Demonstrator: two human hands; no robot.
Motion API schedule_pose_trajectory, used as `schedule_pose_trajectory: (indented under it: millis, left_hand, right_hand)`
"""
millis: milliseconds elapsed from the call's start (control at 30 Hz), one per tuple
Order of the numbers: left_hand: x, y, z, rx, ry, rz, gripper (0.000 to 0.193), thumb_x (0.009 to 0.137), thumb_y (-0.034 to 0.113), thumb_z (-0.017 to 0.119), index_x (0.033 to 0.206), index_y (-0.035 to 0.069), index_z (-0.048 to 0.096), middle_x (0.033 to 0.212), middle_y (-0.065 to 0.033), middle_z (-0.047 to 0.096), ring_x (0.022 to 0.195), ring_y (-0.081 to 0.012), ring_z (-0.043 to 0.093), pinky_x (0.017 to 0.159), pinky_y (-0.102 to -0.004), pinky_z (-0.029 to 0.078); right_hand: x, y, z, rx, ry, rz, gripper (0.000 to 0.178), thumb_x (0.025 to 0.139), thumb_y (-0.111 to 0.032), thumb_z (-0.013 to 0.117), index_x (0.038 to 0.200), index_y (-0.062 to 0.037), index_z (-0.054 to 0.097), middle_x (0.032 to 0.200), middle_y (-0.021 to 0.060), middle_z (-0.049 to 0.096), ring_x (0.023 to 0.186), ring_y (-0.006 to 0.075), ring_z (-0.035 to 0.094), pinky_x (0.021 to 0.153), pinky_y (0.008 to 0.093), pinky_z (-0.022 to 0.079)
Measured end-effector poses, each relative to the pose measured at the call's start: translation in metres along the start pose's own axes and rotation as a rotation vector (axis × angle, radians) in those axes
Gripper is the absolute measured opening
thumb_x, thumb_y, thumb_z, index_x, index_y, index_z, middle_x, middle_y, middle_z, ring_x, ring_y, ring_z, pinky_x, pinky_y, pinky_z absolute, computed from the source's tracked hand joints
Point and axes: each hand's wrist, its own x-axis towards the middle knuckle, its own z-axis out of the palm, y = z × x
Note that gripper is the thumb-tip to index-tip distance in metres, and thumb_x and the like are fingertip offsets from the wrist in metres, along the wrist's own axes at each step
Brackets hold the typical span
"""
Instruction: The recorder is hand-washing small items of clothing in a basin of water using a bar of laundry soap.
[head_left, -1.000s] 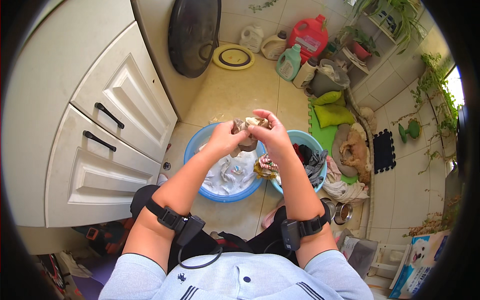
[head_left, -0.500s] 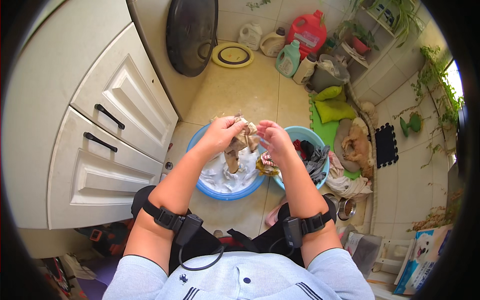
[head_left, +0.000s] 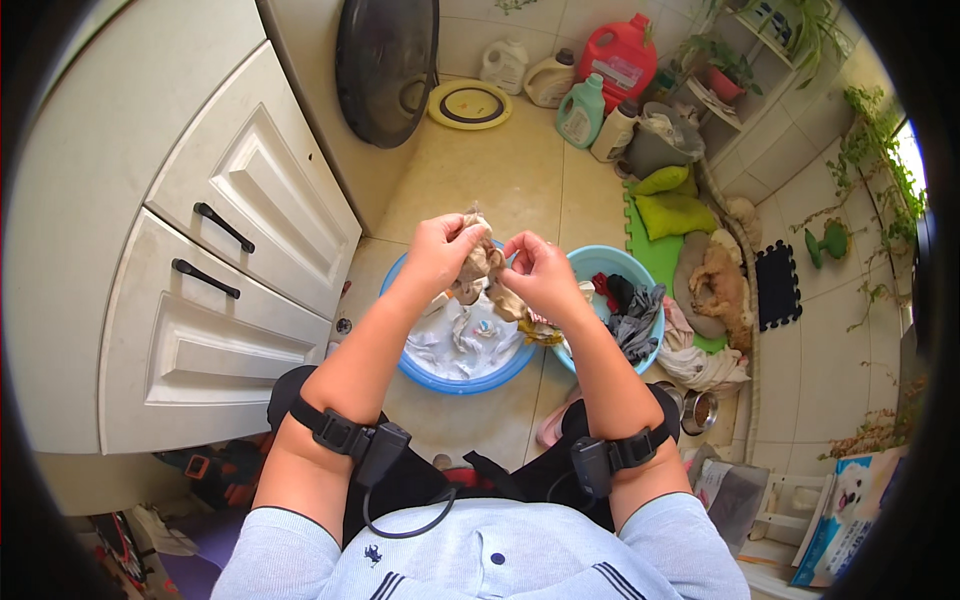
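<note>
A brown-and-cream piece of cloth (head_left: pixel 480 262), bunched up, hangs between my two hands above a blue basin (head_left: pixel 465 386). The fingers of my left hand (head_left: pixel 437 258) are closed around its upper part. With thumb and forefinger, my right hand (head_left: pixel 543 278) pinches the cloth's right side. White suds and pale wet cloth (head_left: pixel 458 340) fill the blue basin below. Beside it on the right stands a light-blue basin (head_left: pixel 655 345) holding dark grey, black and red clothes (head_left: pixel 634 325). A mustard-coloured cloth (head_left: pixel 541 331) lies where the two basins meet.
White cabinets (head_left: pixel 240 190) line the left. Several detergent bottles (head_left: pixel 580 112) and a yellow round collapsible basin (head_left: pixel 469 105) stand along the far wall. On the right, a tan dog (head_left: pixel 722 285) lies near green cushions (head_left: pixel 672 215); a metal bowl (head_left: pixel 699 410) is closer to me.
My right hand has moved from beside the cloth, fingers apart, to pinching it. The left hand keeps its hold, and the cloth is turned and more stretched between both hands.
</note>
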Motion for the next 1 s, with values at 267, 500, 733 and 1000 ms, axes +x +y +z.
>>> schedule_pose_trajectory:
  millis: [267,500,733,1000]
  left_hand:
    - [0.001,0.009,-0.006,0.041,-0.083,-0.067,0.02,0.084,0.019,0.055,0.086,0.0,0.06,0.076,-0.0006,0.059,0.066,-0.0049,0.052,0.06,-0.0209,0.043]
    - [-0.002,0.012,-0.009,-0.075,-0.002,-0.139,0.02,0.083,0.02,0.056,0.085,0.001,0.061,0.075,-0.0013,0.06,0.065,-0.0058,0.053,0.059,-0.0212,0.043]
    - [-0.003,0.018,-0.011,-0.116,-0.016,-0.197,0.02,0.081,0.02,0.059,0.083,0.001,0.061,0.073,-0.0012,0.059,0.063,-0.0067,0.053,0.059,-0.0209,0.043]
    - [-0.004,0.02,-0.005,0.052,-0.11,0.005,0.018,0.08,0.018,0.06,0.08,0.0,0.061,0.069,0.0004,0.057,0.063,-0.0043,0.05,0.058,-0.0205,0.042]
  right_hand:
    - [0.003,0.004,0.01,-0.058,0.325,-0.461,0.015,0.065,-0.006,0.06,0.074,-0.002,0.049,0.063,0.0066,0.052,0.061,0.0207,0.052,0.059,0.0293,0.043]
    - [-0.002,-0.013,0.012,0.066,0.193,-0.299,0.011,0.065,-0.004,0.058,0.069,-0.0019,0.048,0.062,0.0054,0.05,0.055,0.0155,0.049,0.057,0.0267,0.042]
    - [-0.007,-0.018,-0.001,-0.06,-0.015,-0.33,0.011,0.065,-0.005,0.061,0.068,-0.0022,0.05,0.069,0.0056,0.052,0.067,0.0127,0.05,0.066,0.0261,0.042]
    - [0.0,-0.001,0.012,0.744,-0.164,0.28,0.018,0.08,-0.027,0.061,0.084,-0.0105,0.054,0.08,-0.0024,0.054,0.073,0.0072,0.049,0.068,0.0233,0.039]
